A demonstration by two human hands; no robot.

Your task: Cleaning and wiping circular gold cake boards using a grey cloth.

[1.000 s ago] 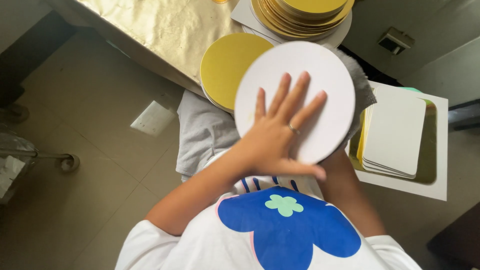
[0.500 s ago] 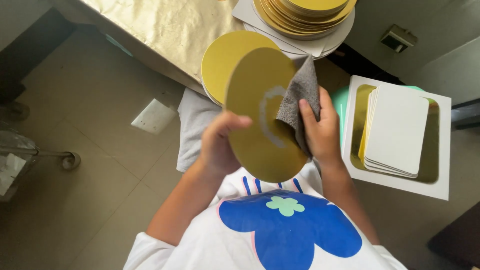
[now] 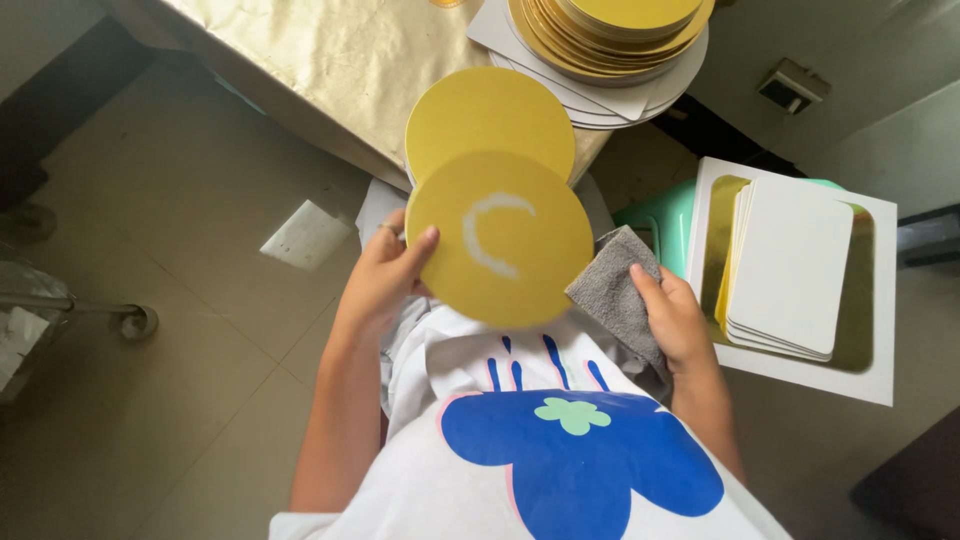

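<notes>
My left hand (image 3: 385,272) grips the left edge of a round gold disc (image 3: 500,240), held gold face up over my lap. A pale curved smear marks the disc's middle. My right hand (image 3: 678,318) holds a grey cloth (image 3: 618,290) just off the disc's right edge, apart from it. A second gold disc (image 3: 490,112) lies right behind the held one, at the edge of the gold-covered table (image 3: 320,60).
A tall stack of gold discs (image 3: 610,35) sits on white boards on the table. To my right, a stack of white rectangular boards (image 3: 785,265) rests in a gold-lined tray (image 3: 870,370) on a green stool (image 3: 655,215). Tiled floor lies left.
The disc was flipped from its white side to its gold side. My right hand wiped it with the cloth, then drew the cloth off to the right.
</notes>
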